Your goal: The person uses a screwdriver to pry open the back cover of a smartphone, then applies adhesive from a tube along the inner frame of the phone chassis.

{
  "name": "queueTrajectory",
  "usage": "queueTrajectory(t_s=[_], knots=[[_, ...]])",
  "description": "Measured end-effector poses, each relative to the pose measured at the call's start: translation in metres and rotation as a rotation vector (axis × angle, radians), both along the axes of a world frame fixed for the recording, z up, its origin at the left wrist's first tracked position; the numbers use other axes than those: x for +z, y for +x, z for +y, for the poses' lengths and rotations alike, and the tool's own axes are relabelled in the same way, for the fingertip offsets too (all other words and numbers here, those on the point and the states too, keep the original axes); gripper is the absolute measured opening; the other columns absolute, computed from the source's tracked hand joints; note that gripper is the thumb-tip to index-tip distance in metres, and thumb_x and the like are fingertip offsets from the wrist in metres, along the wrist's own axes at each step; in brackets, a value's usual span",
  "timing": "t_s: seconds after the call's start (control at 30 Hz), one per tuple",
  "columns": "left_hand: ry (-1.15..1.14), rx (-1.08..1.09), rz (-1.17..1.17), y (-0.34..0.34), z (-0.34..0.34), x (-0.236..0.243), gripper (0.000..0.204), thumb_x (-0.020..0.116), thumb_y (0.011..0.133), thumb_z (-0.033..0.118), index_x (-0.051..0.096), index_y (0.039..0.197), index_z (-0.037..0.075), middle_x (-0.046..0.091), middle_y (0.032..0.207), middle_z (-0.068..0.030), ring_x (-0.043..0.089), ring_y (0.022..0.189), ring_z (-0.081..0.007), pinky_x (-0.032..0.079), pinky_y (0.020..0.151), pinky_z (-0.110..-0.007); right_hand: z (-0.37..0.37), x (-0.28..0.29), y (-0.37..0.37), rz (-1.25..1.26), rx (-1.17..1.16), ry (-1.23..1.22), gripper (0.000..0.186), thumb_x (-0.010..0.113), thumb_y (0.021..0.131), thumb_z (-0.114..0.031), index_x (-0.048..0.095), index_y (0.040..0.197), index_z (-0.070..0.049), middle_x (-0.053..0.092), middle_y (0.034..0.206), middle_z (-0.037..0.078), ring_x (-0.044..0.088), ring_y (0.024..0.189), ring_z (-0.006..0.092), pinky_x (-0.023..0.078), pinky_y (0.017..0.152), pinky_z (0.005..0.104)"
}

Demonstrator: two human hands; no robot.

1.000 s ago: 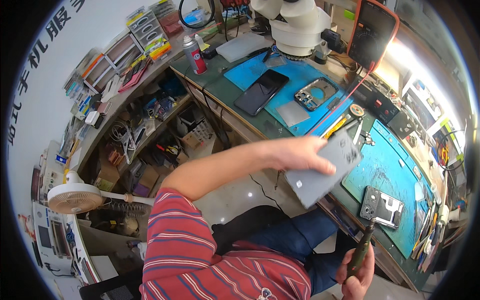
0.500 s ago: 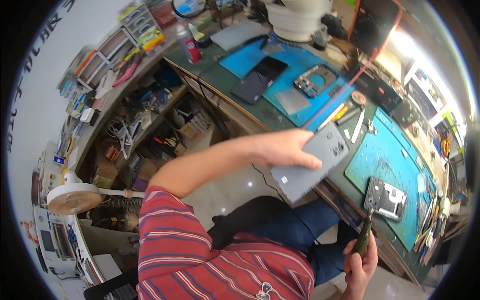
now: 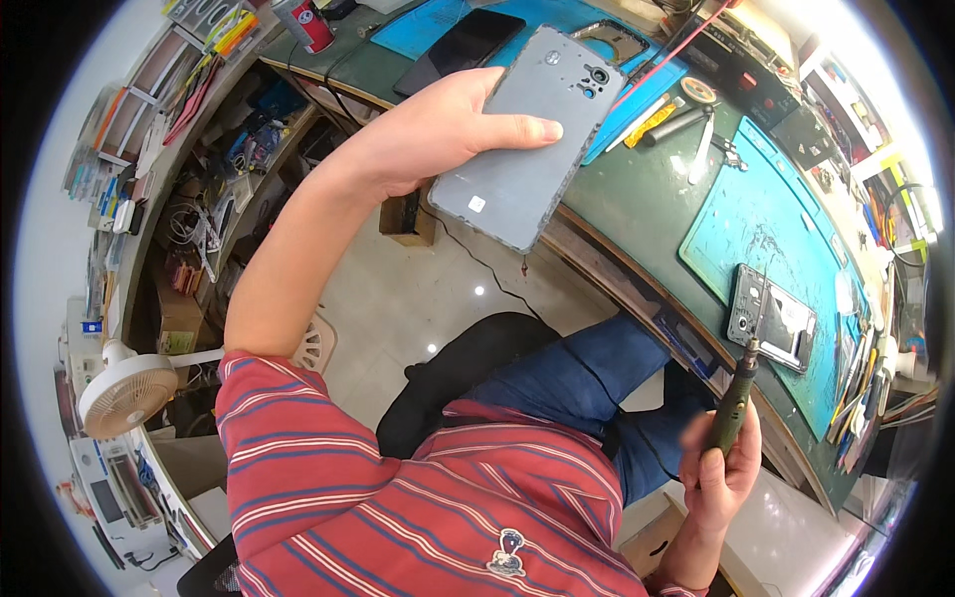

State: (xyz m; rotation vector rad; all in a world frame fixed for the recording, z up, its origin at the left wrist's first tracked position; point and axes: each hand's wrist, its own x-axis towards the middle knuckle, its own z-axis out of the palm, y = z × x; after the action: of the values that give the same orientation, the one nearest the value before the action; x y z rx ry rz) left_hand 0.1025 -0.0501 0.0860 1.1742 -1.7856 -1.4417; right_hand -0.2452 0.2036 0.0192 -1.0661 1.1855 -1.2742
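Observation:
My left hand (image 3: 448,134) grips a grey phone back cover (image 3: 527,174) by its left edge, thumb lying across its face. The cover hangs tilted above the bench edge, its camera holes toward the upper right, a small white square near the lower end; its rim looks rough. Low on the right, my right hand (image 3: 724,478) is closed around a dark green pen-shaped rotary tool (image 3: 733,408), its thin metal tip pointing up. Beyond that tip, an opened phone body (image 3: 791,333) with silver and black parts lies on the turquoise work mat (image 3: 731,214).
At the far side, a dark-screened phone (image 3: 463,50) and a bare phone frame (image 3: 612,38) rest on a blue mat (image 3: 398,38). Tweezers (image 3: 702,149) and pens lie between the mats. Tools crowd the bench's right rim. A fan (image 3: 129,390) stands at left; a cable crosses my legs.
My left hand has lifted the back cover up and to the left, turning its face more toward me. The right hand with the rotary tool has moved slightly up; the whole view has shifted.

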Motion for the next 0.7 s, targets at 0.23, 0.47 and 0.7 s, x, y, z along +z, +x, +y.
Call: queueTrajectory(t_s=[0.23,0.47,0.7], knots=[[0.172,-0.141,-0.014,-0.017,0.008,-0.005,0.063,0.082,0.098,0.032,0.057,0.146,0.000,0.071,0.125,-0.0079,0.067,0.108,-0.0129,0.057,0.096,-0.033,-0.007,0.008,-0.003,0.038,0.076,0.081,0.084,0.081,0.097,-0.023,0.038,0.165,0.003,0.070,0.109,0.009,0.063,0.093,0.0104,0.049,0.082,0.0247],[0.236,-0.355,-0.137,-0.067,0.001,-0.019,0.068,0.078,0.101,0.031,0.050,0.154,-0.002,0.067,0.136,-0.0103,0.063,0.121,-0.0161,0.054,0.103,-0.034,-0.022,0.016,-0.015,0.826,0.026,-0.178,0.073,0.080,0.085,0.002,0.056,0.154,-0.003,0.070,0.094,0.009,0.068,0.078,0.0185,0.055,0.071,0.0331],[0.257,-0.480,-0.281,-0.094,-0.007,-0.015,0.071,0.077,0.101,0.030,0.048,0.156,-0.004,0.068,0.136,-0.0118,0.065,0.121,-0.0170,0.055,0.102,-0.035,-0.020,0.022,-0.031,1.143,0.046,-0.194,0.072,0.084,0.080,0.002,0.064,0.149,-0.007,0.068,0.093,0.009,0.068,0.074,0.0273,0.055,0.064,0.0381]])
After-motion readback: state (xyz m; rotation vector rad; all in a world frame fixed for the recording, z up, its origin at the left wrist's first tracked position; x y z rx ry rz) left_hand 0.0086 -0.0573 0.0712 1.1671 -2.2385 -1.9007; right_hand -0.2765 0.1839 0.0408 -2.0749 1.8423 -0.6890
